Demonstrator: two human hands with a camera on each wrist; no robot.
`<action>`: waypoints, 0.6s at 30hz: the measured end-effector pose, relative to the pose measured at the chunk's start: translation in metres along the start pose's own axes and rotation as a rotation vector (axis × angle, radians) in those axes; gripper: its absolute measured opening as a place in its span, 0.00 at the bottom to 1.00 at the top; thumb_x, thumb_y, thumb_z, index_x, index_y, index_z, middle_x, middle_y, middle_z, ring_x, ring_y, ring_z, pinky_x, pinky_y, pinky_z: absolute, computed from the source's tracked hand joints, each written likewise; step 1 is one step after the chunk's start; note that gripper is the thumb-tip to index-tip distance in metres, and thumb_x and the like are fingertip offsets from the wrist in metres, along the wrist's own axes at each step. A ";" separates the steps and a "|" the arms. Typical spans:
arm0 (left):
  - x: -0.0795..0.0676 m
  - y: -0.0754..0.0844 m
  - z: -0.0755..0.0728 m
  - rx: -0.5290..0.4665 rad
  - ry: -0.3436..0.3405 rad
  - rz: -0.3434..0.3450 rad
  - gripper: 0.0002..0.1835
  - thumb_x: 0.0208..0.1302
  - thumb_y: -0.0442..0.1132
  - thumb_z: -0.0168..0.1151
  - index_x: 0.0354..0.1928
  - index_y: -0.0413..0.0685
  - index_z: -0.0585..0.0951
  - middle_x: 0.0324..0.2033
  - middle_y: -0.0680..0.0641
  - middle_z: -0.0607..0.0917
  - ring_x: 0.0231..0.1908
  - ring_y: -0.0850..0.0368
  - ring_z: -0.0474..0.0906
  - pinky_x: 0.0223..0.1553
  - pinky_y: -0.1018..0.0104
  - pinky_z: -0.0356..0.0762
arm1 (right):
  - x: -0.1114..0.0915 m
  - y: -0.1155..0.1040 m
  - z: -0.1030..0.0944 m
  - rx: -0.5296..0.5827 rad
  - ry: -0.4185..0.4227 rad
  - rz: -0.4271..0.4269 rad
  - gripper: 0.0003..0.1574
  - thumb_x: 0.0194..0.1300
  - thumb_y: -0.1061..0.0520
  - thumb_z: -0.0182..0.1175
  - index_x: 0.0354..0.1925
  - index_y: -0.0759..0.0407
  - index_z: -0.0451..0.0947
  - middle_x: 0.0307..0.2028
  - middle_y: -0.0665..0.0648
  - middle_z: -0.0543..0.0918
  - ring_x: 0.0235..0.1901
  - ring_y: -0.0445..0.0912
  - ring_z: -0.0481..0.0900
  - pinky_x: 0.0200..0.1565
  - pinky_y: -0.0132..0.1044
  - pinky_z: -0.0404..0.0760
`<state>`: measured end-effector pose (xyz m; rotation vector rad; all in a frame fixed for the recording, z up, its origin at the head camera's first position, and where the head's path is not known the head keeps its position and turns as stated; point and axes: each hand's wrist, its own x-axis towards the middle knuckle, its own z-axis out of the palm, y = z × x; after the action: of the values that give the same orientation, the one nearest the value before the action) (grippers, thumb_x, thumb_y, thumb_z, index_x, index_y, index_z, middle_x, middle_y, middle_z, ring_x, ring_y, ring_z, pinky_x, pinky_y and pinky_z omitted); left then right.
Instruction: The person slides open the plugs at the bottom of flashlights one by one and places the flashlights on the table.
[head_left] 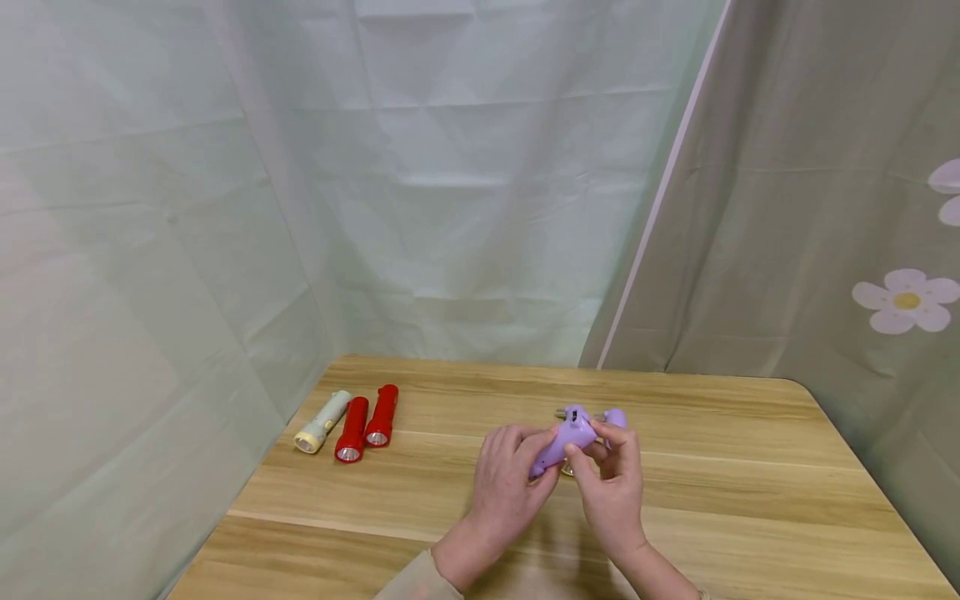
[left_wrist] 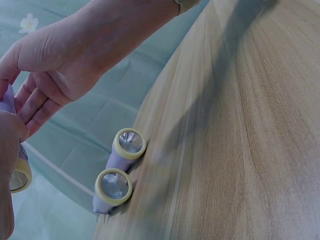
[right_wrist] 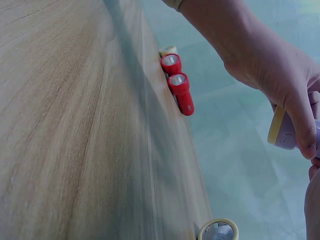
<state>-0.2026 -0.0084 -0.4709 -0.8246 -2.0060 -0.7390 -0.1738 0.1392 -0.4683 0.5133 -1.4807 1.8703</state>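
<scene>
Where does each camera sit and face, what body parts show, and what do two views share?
Head: worn on the head, facing forward and down at the wooden tabletop; left hand, right hand and forearms show.
Left wrist: on that wrist, facing the right hand and forearm and two pale-purple, cream-rimmed flashlights; part of the left hand shows.
Right wrist: on that wrist, facing the left hand and forearm and two glossy red flashlights; part of the right hand shows.
Both wrist views share the held purple plastic flashlight.

Curtained-off booth: pale drapes [head_left: 465, 183], flower-print curtain [head_left: 795, 208], wood-grain tabletop [head_left: 750, 508].
</scene>
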 end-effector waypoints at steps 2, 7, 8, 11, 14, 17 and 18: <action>0.000 0.000 0.000 -0.001 0.001 0.003 0.23 0.54 0.42 0.76 0.53 0.54 0.82 0.43 0.54 0.81 0.41 0.57 0.77 0.48 0.59 0.74 | 0.000 -0.001 0.000 -0.010 0.003 0.019 0.26 0.60 0.82 0.59 0.54 0.81 0.61 0.54 0.60 0.74 0.44 0.45 0.84 0.39 0.33 0.85; -0.001 -0.001 0.001 -0.005 0.005 0.010 0.23 0.54 0.42 0.76 0.54 0.54 0.82 0.43 0.54 0.81 0.42 0.57 0.77 0.48 0.59 0.74 | 0.000 -0.001 0.000 -0.010 0.006 0.029 0.26 0.60 0.83 0.59 0.54 0.82 0.61 0.54 0.59 0.74 0.44 0.45 0.84 0.39 0.33 0.85; -0.001 -0.001 0.001 -0.006 0.005 0.011 0.23 0.54 0.42 0.76 0.54 0.54 0.82 0.43 0.54 0.81 0.42 0.57 0.77 0.48 0.59 0.74 | -0.001 -0.001 0.000 -0.010 0.006 0.028 0.26 0.60 0.83 0.59 0.54 0.82 0.61 0.54 0.59 0.74 0.44 0.45 0.84 0.39 0.33 0.85; -0.001 -0.001 0.000 -0.009 0.005 0.012 0.24 0.54 0.42 0.77 0.54 0.53 0.82 0.44 0.54 0.81 0.42 0.57 0.77 0.48 0.59 0.74 | -0.001 -0.001 0.000 -0.010 0.007 0.027 0.26 0.60 0.82 0.59 0.54 0.82 0.62 0.54 0.59 0.74 0.45 0.44 0.85 0.40 0.33 0.85; -0.001 -0.001 0.001 -0.008 0.004 0.011 0.24 0.54 0.42 0.77 0.54 0.54 0.82 0.44 0.54 0.81 0.42 0.57 0.78 0.48 0.59 0.74 | -0.001 -0.001 0.000 -0.010 0.006 0.028 0.26 0.60 0.82 0.59 0.54 0.82 0.62 0.54 0.59 0.73 0.45 0.44 0.84 0.40 0.33 0.85; -0.001 -0.001 0.001 -0.006 0.004 0.008 0.24 0.54 0.42 0.77 0.54 0.54 0.82 0.43 0.54 0.81 0.42 0.57 0.77 0.47 0.59 0.74 | -0.002 0.000 0.000 -0.012 0.005 0.032 0.26 0.60 0.82 0.59 0.55 0.81 0.62 0.55 0.59 0.72 0.45 0.44 0.84 0.39 0.33 0.85; -0.001 -0.001 0.001 -0.005 0.003 0.007 0.24 0.54 0.42 0.77 0.54 0.54 0.82 0.43 0.54 0.81 0.42 0.57 0.77 0.47 0.59 0.74 | -0.002 0.000 0.000 -0.012 0.005 0.033 0.26 0.60 0.82 0.60 0.55 0.81 0.62 0.55 0.59 0.72 0.45 0.44 0.84 0.39 0.33 0.85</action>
<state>-0.2031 -0.0091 -0.4726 -0.8320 -1.9983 -0.7415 -0.1722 0.1383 -0.4692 0.4806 -1.5051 1.8857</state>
